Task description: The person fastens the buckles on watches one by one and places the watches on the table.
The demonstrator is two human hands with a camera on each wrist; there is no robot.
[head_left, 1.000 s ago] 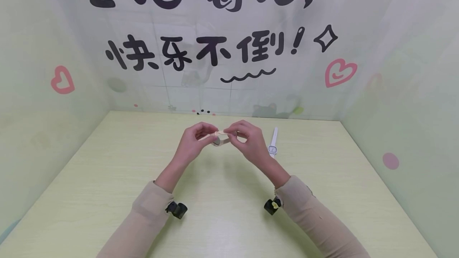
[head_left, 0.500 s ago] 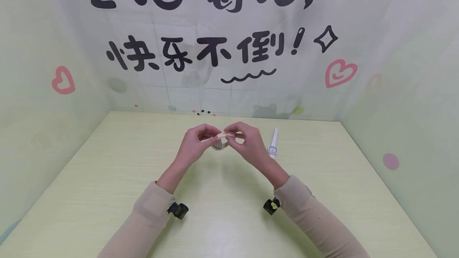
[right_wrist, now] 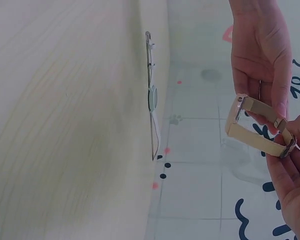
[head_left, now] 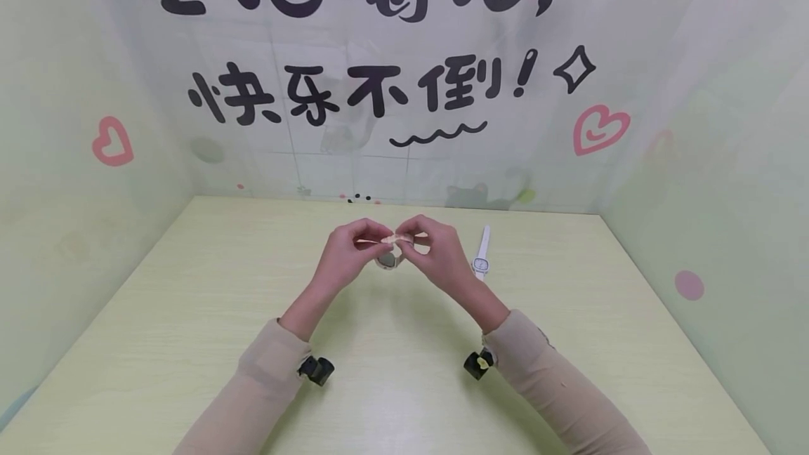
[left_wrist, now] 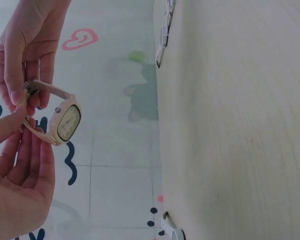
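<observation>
Both hands hold a cream wristwatch (left_wrist: 67, 120) up above the table, its strap bent round into a loop. My left hand (head_left: 347, 251) pinches one part of the strap between thumb and fingers. Opposite it, my right hand (head_left: 436, 244) pinches the strap near the buckle (right_wrist: 289, 148). The two hands' fingertips meet at the strap ends and partly cover them. In the head view the watch face (head_left: 387, 260) hangs below the fingers; the left wrist view shows its dial side-on.
A white watch (head_left: 480, 265) lies on the table (head_left: 392, 371) right of my right hand. Another watch (right_wrist: 153, 100) lies on the table in the right wrist view; the hands hide it in the head view. A printed sheet (head_left: 379, 174) stands behind the table.
The hands have drawn slightly closer together at the strap ends. The watch's loop has closed up, and its face has dropped lower beneath the fingers. The white watch has not moved.
</observation>
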